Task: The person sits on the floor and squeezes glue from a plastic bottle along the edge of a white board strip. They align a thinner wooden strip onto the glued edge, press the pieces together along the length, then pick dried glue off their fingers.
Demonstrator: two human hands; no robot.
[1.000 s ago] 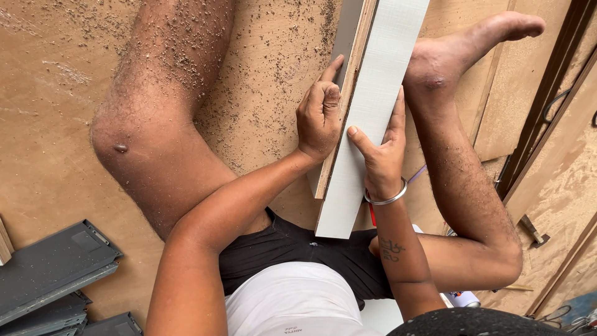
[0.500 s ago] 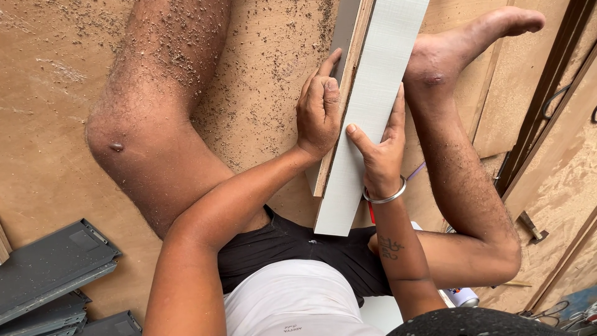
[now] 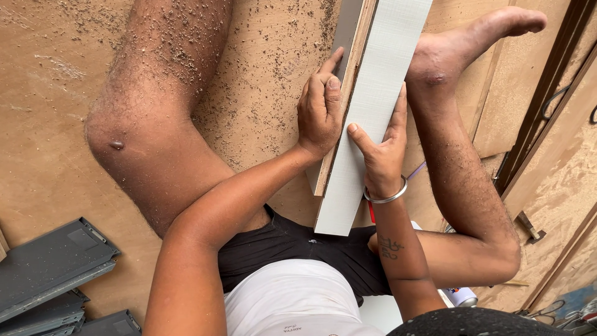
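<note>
You are sitting on a brown, sawdust-strewn wooden board floor [image 3: 56,106], legs spread, with a long pale grey laminate strip [image 3: 373,112] running between them from your lap toward the top of the view. It is lying on top of a narrower plywood strip with a raw brown edge [image 3: 349,74], which is showing along its left side.

Your left hand [image 3: 320,109] is pressing against the left edge of the plywood strip, fingers curled in a loose grip, index finger stretching up along the edge. Your right hand [image 3: 380,149] is resting on the grey laminate strip, thumb lying across its face, fingers wrapping its right edge; it is grasping the strip. A silver metal bangle [image 3: 387,198] is sitting on that wrist.

Your left knee [image 3: 118,140] is bending out to the left, dusted with sawdust. Your right foot [image 3: 479,37] is lying just beside the strip's right edge. A stack of dark grey flat panels [image 3: 53,261] is lying on the floor at lower left, well apart from both hands.
</note>
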